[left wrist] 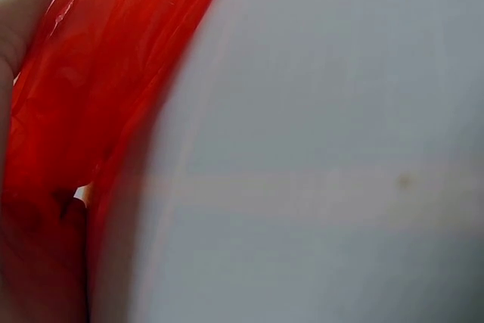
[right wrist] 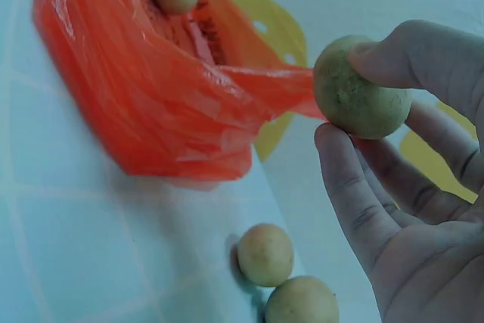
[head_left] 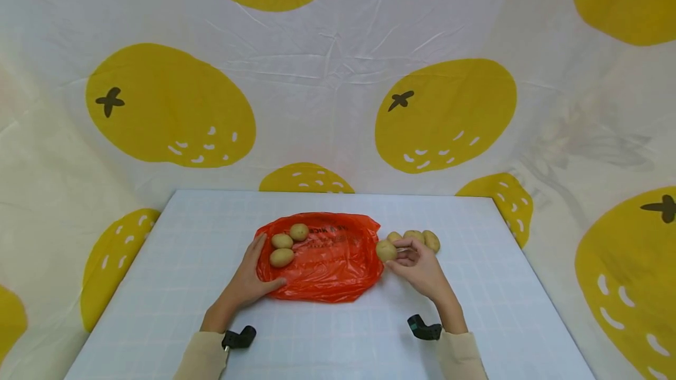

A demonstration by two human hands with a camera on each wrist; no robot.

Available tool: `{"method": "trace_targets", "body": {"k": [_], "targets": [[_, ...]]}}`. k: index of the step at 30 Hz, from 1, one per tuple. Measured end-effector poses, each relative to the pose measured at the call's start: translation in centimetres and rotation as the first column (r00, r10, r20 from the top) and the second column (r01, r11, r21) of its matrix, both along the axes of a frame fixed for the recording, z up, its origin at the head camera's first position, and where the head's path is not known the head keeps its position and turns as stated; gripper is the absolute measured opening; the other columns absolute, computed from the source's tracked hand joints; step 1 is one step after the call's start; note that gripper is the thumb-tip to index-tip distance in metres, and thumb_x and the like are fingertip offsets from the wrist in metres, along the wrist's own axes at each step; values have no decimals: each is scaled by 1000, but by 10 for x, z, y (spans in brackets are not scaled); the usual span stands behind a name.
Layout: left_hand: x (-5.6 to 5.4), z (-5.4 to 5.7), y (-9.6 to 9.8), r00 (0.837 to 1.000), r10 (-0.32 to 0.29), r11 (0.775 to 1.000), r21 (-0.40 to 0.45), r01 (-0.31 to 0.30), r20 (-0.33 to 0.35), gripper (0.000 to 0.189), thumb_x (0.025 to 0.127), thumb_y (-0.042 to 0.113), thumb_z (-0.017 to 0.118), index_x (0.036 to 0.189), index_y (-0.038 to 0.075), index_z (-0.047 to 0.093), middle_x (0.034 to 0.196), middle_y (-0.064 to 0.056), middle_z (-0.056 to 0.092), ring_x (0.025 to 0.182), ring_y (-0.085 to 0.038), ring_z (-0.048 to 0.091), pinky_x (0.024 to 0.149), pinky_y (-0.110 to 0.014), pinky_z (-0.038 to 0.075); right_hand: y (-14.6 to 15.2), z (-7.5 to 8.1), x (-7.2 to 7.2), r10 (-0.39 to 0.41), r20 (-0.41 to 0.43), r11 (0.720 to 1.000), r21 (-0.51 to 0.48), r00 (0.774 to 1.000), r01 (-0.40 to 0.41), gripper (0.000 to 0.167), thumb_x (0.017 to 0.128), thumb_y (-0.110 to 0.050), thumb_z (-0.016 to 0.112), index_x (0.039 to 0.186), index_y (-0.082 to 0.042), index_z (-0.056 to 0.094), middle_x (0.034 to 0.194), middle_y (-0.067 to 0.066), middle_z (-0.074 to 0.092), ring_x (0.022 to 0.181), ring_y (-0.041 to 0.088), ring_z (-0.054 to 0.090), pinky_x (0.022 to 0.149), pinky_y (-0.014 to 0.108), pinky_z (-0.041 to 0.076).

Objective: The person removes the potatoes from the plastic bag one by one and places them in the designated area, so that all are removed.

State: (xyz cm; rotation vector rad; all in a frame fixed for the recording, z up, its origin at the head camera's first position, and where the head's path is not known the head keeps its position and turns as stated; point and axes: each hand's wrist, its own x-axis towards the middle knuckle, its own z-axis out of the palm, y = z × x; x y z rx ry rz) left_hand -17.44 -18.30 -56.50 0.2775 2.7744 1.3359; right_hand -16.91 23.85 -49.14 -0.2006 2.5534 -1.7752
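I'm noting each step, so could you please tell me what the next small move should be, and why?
Probably have the right hand carry its potato left over the open red bag: three potatoes already lie inside, and the left hand touches the bag's left side.

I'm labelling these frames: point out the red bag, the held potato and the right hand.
Bag (head_left: 324, 265): head view, bare inside surface.
Held potato (right wrist: 357, 104): right wrist view, side facing the camera.
Right hand (head_left: 421, 273): head view, near the thumb's base.
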Motion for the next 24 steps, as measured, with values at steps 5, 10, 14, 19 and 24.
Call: {"method": "trace_targets", "body": {"k": [5, 10, 14, 19, 24], "targets": [[0, 2, 1, 1000, 0, 1000, 3, 0, 1, 122, 79, 49, 86, 165, 9, 11, 171, -20, 12, 154, -46, 20, 116, -73, 29, 6, -2, 0, -28, 12, 1000, -3, 1000, 28, 44, 83, -5, 85, 120, -1, 62, 119, 18, 63, 94, 20, 68, 80, 19, 59], [0, 2, 1, 1000, 2, 1000, 0, -2, 3, 122, 78, 49, 86, 165, 8, 11, 171, -20, 12, 154, -46, 21, 115, -73, 30, 12, -6, 1, -58, 38, 998, 11, 998, 57, 44, 83, -7, 85, 121, -2, 61, 120, 18, 62, 95, 20, 68, 80, 19, 59], [0, 1, 1, 1000, 1, 1000, 7, -1, -4, 122, 78, 49, 86, 165, 9, 11, 171, -20, 13, 154, -46, 22, 115, -73, 31, 15, -10, 0, -68, 52, 998, 6, 996, 68, 45, 84, -8, 85, 121, -1, 60, 122, 20, 62, 95, 20, 68, 80, 18, 59], [-1, 0, 1, 1000, 3, 1000, 5, -3, -12, 122, 78, 49, 86, 165, 9, 11, 170, -20, 13, 154, -46, 22, 115, -73, 31, 19, -20, -1, -78, 82, 997, 6, 994, 78, 45, 85, -11, 85, 122, -2, 61, 124, 19, 63, 97, 22, 70, 80, 19, 59], [0, 0, 1, 1000, 5, 1000, 0, -5, -5, 122, 78, 49, 85, 165, 8, 11, 170, -20, 13, 154, -46, 21, 115, -73, 31, 22, -29, -1, -81, 104, 997, -10, 991, 83, 46, 84, -11, 86, 122, -2, 62, 130, 18, 62, 99, 24, 71, 79, 20, 60]]}}
